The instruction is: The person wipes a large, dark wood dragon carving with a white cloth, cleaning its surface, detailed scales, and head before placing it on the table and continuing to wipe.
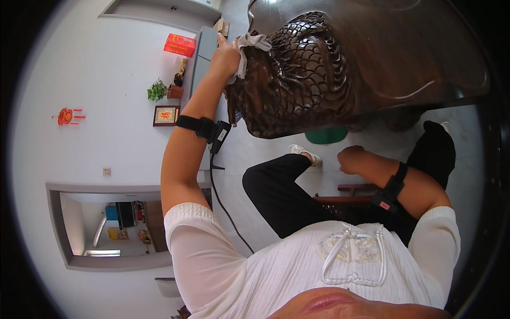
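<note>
A pale grey cloth [249, 43] is bunched under my left hand [228, 56], which grips it against the edge of a dark, glossy carved wooden table [398, 52]. The cloth lies on the rough carved end, beside a raised relief of scales [308, 60]. One finger of this hand sticks out past the cloth. My right hand [351, 159] hangs below the near edge of the table, apart from it, with curled fingers and nothing visible in them. Black straps with small devices sit on both forearms, and a cable runs from the left one.
Under the table shows a green object [326, 136]. A grey cabinet [203, 50] stands at the left, with a red box [179, 45], a potted plant [175, 91] and a framed piece [166, 115]. A reddish wooden seat frame [346, 199] is near my legs.
</note>
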The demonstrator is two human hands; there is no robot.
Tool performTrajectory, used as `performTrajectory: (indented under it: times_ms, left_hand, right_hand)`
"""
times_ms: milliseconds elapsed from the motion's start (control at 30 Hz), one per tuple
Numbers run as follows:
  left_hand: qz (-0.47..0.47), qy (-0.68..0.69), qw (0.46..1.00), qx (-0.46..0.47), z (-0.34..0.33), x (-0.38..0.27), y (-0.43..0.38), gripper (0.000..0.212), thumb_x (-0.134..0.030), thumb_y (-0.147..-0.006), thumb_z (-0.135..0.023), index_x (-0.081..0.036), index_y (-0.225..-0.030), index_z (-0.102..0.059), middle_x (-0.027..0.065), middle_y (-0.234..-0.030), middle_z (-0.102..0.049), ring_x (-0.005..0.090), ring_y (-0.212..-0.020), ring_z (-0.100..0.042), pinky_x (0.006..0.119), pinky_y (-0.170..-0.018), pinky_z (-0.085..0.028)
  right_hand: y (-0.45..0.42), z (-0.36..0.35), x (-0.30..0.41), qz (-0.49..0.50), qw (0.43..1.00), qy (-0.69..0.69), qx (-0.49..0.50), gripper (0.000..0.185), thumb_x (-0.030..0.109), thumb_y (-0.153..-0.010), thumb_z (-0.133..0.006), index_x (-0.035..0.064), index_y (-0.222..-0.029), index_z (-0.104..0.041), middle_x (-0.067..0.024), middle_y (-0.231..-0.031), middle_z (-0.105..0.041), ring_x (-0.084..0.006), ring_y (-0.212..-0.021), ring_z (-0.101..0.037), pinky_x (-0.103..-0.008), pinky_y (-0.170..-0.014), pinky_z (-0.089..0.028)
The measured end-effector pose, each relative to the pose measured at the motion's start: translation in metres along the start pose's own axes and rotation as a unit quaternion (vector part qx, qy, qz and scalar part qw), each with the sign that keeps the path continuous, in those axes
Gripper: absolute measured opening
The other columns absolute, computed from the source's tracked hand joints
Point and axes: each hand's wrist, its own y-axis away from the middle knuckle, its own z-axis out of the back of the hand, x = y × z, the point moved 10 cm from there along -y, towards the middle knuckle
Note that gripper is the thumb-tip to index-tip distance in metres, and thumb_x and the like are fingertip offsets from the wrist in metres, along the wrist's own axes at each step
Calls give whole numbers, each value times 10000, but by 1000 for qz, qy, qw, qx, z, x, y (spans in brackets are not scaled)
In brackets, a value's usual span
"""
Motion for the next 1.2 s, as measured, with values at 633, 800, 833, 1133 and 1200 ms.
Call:
performTrajectory:
  times_ms: [633,800,833,1133,1200]
  left_hand:
    - [-93,24,993,66,-4,-23,31,470,-236,-934,-357,-200,-1393,-265,359,-1161,-472,493,-964,-553,489,-834,-462]
    - [129,269,931,212,-65,36,-16,433,-317,-923,-396,-111,-1301,-444,334,-1085,-551,468,-1012,-552,478,-842,-456]
    - [140,277,929,203,-69,41,-24,432,-337,-913,-417,-89,-1260,-488,337,-1104,-544,462,-1008,-559,472,-846,-458]
    - [-82,98,987,101,-34,-5,-37,475,-384,-889,-457,-135,-1293,-426,451,-1149,-410,488,-982,-557,442,-902,-440]
    - [33,140,964,222,-38,-12,-23,742,-487,-847,-528,-106,-1422,-254,389,-1295,-368,453,-1110,-519,409,-965,-404]
  right_hand:
    - [1,-24,-3,-7,999,20,32,300,311,-816,-599,62,-953,-694,-127,-978,-671,-308,-926,-632,-419,-770,-509]
    - [1,-30,-2,-17,998,32,45,286,295,-815,-586,78,-966,-695,-112,-1001,-671,-291,-934,-634,-416,-767,-509]
    - [-1,-31,-3,-17,998,43,48,284,294,-817,-583,82,-969,-695,-108,-1005,-671,-287,-935,-635,-417,-767,-509]
    - [-9,-24,-4,-38,995,73,63,298,332,-828,-590,101,-983,-698,-97,-1011,-673,-280,-939,-637,-411,-761,-507]
    - [-10,-17,-8,-41,996,66,48,308,348,-825,-600,101,-981,-698,-97,-1007,-674,-279,-938,-638,-410,-760,-507]
